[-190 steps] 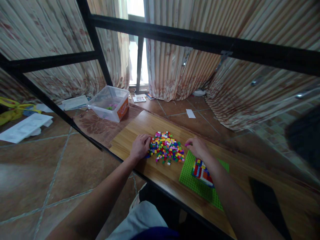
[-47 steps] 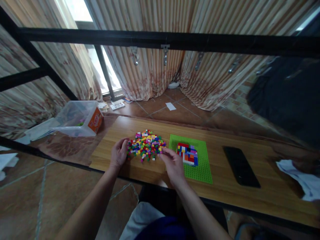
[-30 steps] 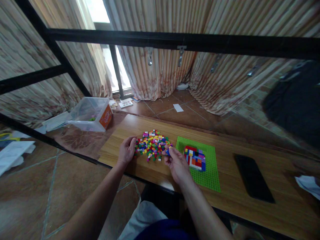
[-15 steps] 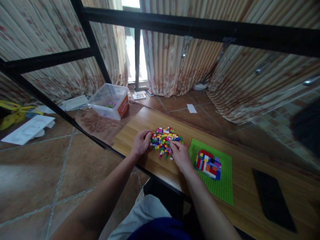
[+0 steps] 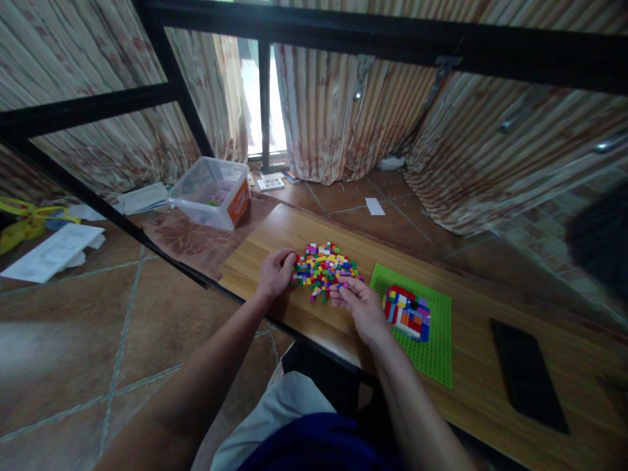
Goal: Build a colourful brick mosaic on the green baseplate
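Observation:
A loose pile of small coloured toy bricks (image 5: pixel 321 265) lies on the wooden table (image 5: pixel 275 229). At its left edge is my left hand (image 5: pixel 276 273), fingers curled and pinched together; what they hold, if anything, is too small to make out. My right hand (image 5: pixel 362 306) hovers at the near right side of the pile, thumb and fingers closed on a small blue-purple brick (image 5: pixel 344 286). To the right, a green baseplate (image 5: pixel 439 340) carries a multicoloured brick build (image 5: pixel 408 314) with red, white, blue, orange and purple parts.
A dark flat phone-like slab (image 5: pixel 528 374) lies at the table's right. On the floor beyond the left end stands a clear plastic box (image 5: pixel 201 196) with some pieces inside. A black metal frame (image 5: pixel 343 36) crosses in front of the curtains (image 5: pixel 324 118).
My right hand has shifted slightly right and turned, so the small brick in its fingers shows. The left hand keeps its place by the pile. The whole view has moved a little.

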Available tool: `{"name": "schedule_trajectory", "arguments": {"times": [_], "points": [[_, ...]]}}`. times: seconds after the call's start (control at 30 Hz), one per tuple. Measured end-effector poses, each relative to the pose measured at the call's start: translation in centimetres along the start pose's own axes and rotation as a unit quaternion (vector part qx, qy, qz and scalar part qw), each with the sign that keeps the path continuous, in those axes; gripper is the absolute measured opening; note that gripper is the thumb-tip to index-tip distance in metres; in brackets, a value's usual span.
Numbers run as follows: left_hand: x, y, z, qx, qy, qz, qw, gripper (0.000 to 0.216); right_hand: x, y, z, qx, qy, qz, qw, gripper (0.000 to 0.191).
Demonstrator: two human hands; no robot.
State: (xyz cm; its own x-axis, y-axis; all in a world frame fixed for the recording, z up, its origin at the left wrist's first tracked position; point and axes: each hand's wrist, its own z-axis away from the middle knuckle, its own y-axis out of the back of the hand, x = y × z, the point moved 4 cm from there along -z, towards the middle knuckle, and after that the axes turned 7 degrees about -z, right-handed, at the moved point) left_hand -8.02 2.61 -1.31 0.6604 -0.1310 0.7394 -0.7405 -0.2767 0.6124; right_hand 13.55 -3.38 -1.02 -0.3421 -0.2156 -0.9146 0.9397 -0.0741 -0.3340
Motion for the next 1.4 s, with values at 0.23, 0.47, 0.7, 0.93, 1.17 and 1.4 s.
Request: {"name": "schedule_trajectory", "arguments": {"times": [0.23, 0.47, 0.7, 0.93, 1.17, 1.4], "points": [[0.1, 0.1, 0.0, 0.005, 0.009, -0.009, 1.000, 0.029, 0.1, 0.3, 0.4, 0.026, 0.006, -0.035, 0.999, 0.037], [0.0, 0.0, 0.0, 0.003, 0.013, -0.006, 1.000, 0.029, 0.3, 1.3, 0.4, 0.076, 0.026, -0.029, 0.996, 0.034], [0.0, 0.1, -0.1, -0.002, 0.016, -0.011, 1.000, 0.030, 0.3, 1.4, 0.0, 0.076, 0.026, 0.022, 0.997, 0.045], [-0.2, -0.1, -0.1, -0.002, 0.011, -0.009, 1.000, 0.029, -0.2, 0.6, -1.2, 0.048, 0.020, 0.071, 0.996, 0.051], [-0.4, -0.1, -0.2, 0.003, 0.004, -0.007, 1.000, 0.031, -1.9, 2.2, 2.3, 0.088, 0.058, 0.096, 0.990, 0.038], [-0.6, -0.1, -0.3, 0.001, 0.025, 0.005, 1.000, 0.032, -3.9, 5.5, 7.4, 0.126, 0.071, 0.082, 0.986, 0.033]]}}
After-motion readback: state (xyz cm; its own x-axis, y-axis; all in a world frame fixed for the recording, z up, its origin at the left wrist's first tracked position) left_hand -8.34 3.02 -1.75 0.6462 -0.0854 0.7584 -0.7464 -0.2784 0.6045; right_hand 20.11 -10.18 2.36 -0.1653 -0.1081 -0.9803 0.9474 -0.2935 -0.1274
